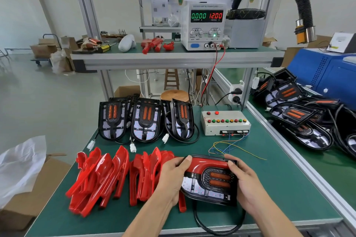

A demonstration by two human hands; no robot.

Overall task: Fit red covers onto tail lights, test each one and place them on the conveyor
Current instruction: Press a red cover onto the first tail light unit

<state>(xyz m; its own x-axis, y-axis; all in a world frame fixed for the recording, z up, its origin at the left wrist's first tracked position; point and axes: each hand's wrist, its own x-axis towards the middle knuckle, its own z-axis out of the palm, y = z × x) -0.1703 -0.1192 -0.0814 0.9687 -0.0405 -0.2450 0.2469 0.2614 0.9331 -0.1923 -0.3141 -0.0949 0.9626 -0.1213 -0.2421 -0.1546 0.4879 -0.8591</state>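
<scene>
Pressing a red cover [207, 163] onto a tail light [209, 181], near centre of the green counter [269, 179], with both hands. Left hand [173, 177] wrapped around the left end of the light, thumb on top of the cover, other fingers curled underneath and hidden. Right hand [244, 179] gripping the right side, fingers [231, 162] curled over the far edge of the cover. So both hands closed around the same assembly, none spread wide.

Judging by look: a stiff plastic housing, light enough for one hand, with glossy cover likely slippery and easy to scratch. Clips probably fragile, so better to press evenly along the rim and not in the middle of the lens. Best hold seems at the black outer frame, left and right ends, as now. Black cable [217, 229] looping from the light toward the near edge, soft, could catch when lifting.

Left of the hands, a pile of spare covers [107, 177], touching one another. Farther back, three uncovered lights [146, 121] standing in a row with white plugs hanging. Far right of these, a test box [225, 123] with coloured buttons and thin wires. Conveyor [308, 161] at right, carrying more lights. On the shelf above, power supply [204, 25] showing 12.00 and 0.000, so apparently nothing connected now; testing not yet done for this piece.
</scene>
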